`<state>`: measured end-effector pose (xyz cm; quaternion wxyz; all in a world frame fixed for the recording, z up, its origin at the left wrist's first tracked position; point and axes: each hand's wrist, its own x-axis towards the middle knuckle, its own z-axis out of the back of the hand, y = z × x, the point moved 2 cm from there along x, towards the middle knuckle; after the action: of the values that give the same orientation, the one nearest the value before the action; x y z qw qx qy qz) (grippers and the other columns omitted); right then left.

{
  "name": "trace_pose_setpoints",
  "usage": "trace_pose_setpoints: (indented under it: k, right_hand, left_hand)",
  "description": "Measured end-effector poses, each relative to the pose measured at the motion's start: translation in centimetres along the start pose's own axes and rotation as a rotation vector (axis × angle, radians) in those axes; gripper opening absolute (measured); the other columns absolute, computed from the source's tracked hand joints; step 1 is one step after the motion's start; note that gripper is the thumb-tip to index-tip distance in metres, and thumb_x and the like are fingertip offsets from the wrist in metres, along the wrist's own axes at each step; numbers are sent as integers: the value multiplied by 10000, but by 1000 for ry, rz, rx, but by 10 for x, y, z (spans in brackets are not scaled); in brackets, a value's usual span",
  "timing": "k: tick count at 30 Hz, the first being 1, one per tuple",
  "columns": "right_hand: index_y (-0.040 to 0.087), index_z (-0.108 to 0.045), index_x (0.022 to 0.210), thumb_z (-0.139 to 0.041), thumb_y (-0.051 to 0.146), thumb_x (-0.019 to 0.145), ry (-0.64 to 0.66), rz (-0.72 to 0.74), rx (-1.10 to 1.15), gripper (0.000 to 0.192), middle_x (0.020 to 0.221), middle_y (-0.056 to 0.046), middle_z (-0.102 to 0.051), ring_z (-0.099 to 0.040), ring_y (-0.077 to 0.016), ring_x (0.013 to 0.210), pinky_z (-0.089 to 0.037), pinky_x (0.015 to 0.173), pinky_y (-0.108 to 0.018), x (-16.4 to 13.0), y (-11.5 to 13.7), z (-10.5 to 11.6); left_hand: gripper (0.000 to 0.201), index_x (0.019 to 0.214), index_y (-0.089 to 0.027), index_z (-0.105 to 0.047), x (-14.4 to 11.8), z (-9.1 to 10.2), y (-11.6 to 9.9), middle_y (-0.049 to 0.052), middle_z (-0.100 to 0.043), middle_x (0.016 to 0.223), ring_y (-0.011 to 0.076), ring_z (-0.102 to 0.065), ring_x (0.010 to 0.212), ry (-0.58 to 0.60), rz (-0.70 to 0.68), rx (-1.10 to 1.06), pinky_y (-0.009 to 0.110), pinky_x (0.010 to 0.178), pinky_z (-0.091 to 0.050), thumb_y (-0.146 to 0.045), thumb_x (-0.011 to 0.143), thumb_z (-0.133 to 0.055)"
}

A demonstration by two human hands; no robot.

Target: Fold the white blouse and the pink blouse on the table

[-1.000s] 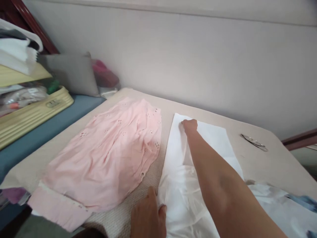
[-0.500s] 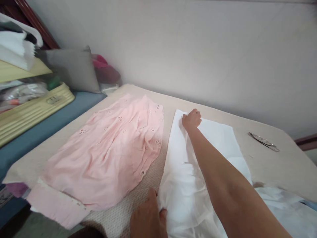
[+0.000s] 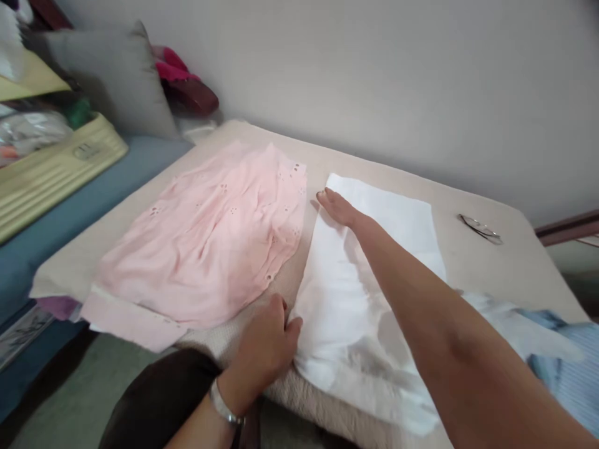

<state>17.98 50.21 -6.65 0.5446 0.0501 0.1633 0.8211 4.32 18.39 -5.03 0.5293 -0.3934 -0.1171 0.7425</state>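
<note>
A white cloth lies spread on the beige-covered surface, smooth at its far end and wrinkled towards me. My right hand rests on its far left edge, fingers stretched out and pressed down flat. At the near left edge of the same cloth, my left hand has its fingers curled and the thumb against the fabric, closed on the edge. A pink garment with cut-out eyelet flowers lies to the left, rumpled, untouched by either hand. My right forearm hides part of the white cloth.
Eyeglasses lie at the right. Sheer white fabric and blue striped cloth are heaped at the lower right. A yellow plastic basket and grey cushion stand at the left. A wall rises behind.
My right hand has slid left along the far end of the white cloth to its left edge and flattened. My left hand stays by the near left edge. The camera view has shifted.
</note>
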Motion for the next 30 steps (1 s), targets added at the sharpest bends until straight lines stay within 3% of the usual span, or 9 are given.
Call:
trace_pose_setpoints:
  k: [4, 6, 10, 13, 16, 19, 24, 27, 30]
  right_hand:
    - [154, -296, 1576, -269, 619, 1019, 1, 191, 91, 726, 1631, -140, -314, -241, -275, 1518, -220, 1231, -469, -154, 35, 16]
    - [213, -340, 1558, -372, 581, 1016, -18, 250, 107, 655, 1622, -103, -346, -252, -260, 1516, -255, 1221, -469, -236, 41, 25]
    - [242, -516, 1401, -460, 522, 1008, -40, -17, 320, 486, 1309, -99, -667, -636, -243, 1180, -517, 953, -391, -338, 13, 34]
    - [207, -614, 1179, -409, 468, 1033, -127, -167, 447, 363, 996, -70, -744, -703, -211, 930, -522, 759, -308, -357, -14, 31]
    - [193, -616, 1107, -446, 355, 1021, -121, -159, 266, 250, 937, -60, -730, -701, -213, 886, -486, 749, -303, -356, -21, 21]
    - [177, -625, 1055, -555, 286, 958, -33, -114, -21, 162, 1012, -81, -707, -700, -242, 864, -464, 709, -321, -357, -12, 10]
    - [168, -625, 1019, -622, 329, 937, -48, -47, -105, 181, 981, -81, -695, -698, -271, 868, -470, 703, -342, -370, -3, 21]
    - [163, -633, 999, -630, 341, 939, -66, -109, -74, 188, 942, -82, -706, -704, -283, 865, -478, 723, -360, -379, -14, 40]
    - [166, -635, 984, -628, 347, 943, -92, -266, -43, 185, 908, -89, -711, -708, -291, 862, -481, 737, -371, -389, -33, 62]
  left_hand:
    - [180, 990, -212, -525, 1, 5, 7, 49, -684, 842, 250, -666, 826, -50, -57, 88, 361, 750, -447, -278, 842, -602]
    - [176, 1018, -201, -534, -3, 6, 2, 73, -689, 863, 270, -669, 841, -166, -110, 162, 383, 753, -472, -264, 860, -577]
    - [351, 1287, -164, -515, -12, -3, -21, 178, -630, 1290, 310, -581, 1223, -497, -499, 238, 458, 988, -471, -297, 965, -467]
    - [509, 1468, -184, -439, -11, -25, -24, 149, -407, 1577, 316, -349, 1468, -434, -755, 373, 520, 1174, -321, -387, 1002, -442]
    - [525, 1465, -202, -483, -4, -40, -9, 112, -390, 1597, 321, -318, 1488, -260, -733, 518, 561, 1181, -301, -465, 1016, -410]
    - [504, 1412, -224, -550, 3, -35, -2, 81, -457, 1559, 275, -378, 1462, -191, -680, 537, 537, 1186, -309, -483, 1037, -334]
    - [537, 1403, -195, -552, 31, -17, -60, 109, -469, 1546, 248, -382, 1457, -263, -716, 526, 484, 1191, -316, -483, 1045, -275]
    - [588, 1497, -141, -434, 61, -30, -99, 164, -332, 1618, 299, -258, 1515, -317, -710, 629, 539, 1197, -264, -467, 1039, -263]
    - [626, 1522, -115, -381, 88, -50, -111, 211, -252, 1639, 340, -213, 1526, -274, -650, 744, 585, 1176, -254, -477, 1016, -314]
